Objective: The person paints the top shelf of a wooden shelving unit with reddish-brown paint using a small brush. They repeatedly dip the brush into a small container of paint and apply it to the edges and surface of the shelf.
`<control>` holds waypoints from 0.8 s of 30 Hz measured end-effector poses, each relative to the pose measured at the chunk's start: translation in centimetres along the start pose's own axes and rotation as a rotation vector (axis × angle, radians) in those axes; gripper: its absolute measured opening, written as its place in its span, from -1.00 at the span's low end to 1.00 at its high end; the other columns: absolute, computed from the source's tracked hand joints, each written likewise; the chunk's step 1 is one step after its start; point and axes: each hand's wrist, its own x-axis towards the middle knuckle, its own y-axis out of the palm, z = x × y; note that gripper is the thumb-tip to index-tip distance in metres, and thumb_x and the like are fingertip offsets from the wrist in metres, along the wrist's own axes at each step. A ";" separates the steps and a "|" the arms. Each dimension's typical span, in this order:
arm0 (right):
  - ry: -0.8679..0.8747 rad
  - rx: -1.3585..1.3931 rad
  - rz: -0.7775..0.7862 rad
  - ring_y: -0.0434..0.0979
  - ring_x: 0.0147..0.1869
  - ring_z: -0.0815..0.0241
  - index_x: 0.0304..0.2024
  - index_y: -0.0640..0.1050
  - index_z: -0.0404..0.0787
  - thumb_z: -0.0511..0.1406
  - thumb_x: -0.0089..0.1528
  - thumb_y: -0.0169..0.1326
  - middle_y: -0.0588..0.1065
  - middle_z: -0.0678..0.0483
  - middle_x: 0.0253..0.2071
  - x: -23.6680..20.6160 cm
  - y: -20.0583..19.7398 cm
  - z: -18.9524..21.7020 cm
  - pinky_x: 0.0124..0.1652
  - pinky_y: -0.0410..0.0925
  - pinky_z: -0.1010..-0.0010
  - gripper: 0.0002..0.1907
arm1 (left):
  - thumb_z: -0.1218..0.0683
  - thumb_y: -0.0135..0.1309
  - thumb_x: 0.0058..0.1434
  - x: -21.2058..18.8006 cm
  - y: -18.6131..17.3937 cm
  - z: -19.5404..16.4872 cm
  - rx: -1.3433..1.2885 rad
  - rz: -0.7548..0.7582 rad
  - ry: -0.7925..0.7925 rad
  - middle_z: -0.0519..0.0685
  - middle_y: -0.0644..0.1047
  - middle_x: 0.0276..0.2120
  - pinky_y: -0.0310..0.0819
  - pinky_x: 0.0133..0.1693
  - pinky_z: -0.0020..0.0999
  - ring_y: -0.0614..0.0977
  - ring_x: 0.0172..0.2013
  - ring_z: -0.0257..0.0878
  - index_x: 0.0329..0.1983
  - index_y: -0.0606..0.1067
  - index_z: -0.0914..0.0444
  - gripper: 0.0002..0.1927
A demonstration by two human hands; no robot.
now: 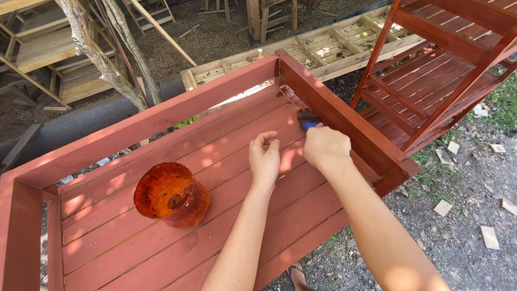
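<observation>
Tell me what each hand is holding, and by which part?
The right hand holds a blue-handled brush by its handle. The left hand holds nothing visible.
</observation>
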 end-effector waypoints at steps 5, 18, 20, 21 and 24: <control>0.061 0.029 -0.043 0.63 0.11 -0.16 0.01 0.64 -0.26 -0.26 0.25 0.03 0.60 -0.19 0.02 -4.7 0.9 -2.6 0.05 0.48 0.04 -0.66 | 0.19 0.06 0.20 -3.4 -0.3 -1.0 -0.027 0.089 -0.053 -0.06 0.43 -0.11 0.52 -0.16 -0.32 0.53 -0.21 -0.29 -0.08 0.58 0.24 -0.78; 0.135 0.174 -0.365 0.66 -0.10 -0.21 -0.11 0.65 -0.17 -0.17 0.28 0.06 0.64 -0.21 -0.22 -13.2 4.2 -7.5 -0.08 0.51 0.01 -0.73 | 0.20 0.04 0.22 -9.7 1.7 0.5 -0.101 0.284 0.027 -0.07 0.55 -0.01 0.56 -0.15 -0.39 0.59 -0.18 -0.34 -0.11 0.55 0.33 -0.80; 0.092 0.244 -0.455 0.64 -0.15 -0.24 -0.05 0.63 -0.15 -0.18 0.23 0.10 0.63 -0.22 -0.24 -13.0 5.0 -7.5 -0.12 0.49 -0.02 -0.70 | 0.11 0.04 0.29 -9.6 2.0 0.5 -0.116 0.408 -0.192 0.01 0.62 -0.15 0.52 -0.24 -0.38 0.62 -0.25 -0.31 -0.10 0.57 0.31 -0.78; 0.068 0.279 -0.500 0.63 -0.17 -0.26 -0.03 0.62 -0.13 -0.19 0.20 0.12 0.62 -0.22 -0.26 -12.7 5.5 -7.3 -0.15 0.48 -0.04 -0.68 | 0.07 0.03 0.33 -9.5 2.2 0.5 -0.124 0.468 -0.301 0.04 0.65 -0.22 0.50 -0.28 -0.37 0.64 -0.29 -0.29 -0.09 0.59 0.30 -0.76; 0.054 0.320 -0.581 0.64 -0.20 -0.26 -0.01 0.61 -0.16 -0.21 0.18 0.13 0.60 -0.22 -0.24 -11.1 6.9 -6.3 -0.20 0.49 -0.03 -0.66 | -0.06 -0.01 0.37 -8.9 3.6 0.2 -0.113 0.586 -0.397 -0.03 0.66 -0.22 0.52 -0.27 -0.42 0.66 -0.28 -0.32 -0.08 0.57 0.26 -0.68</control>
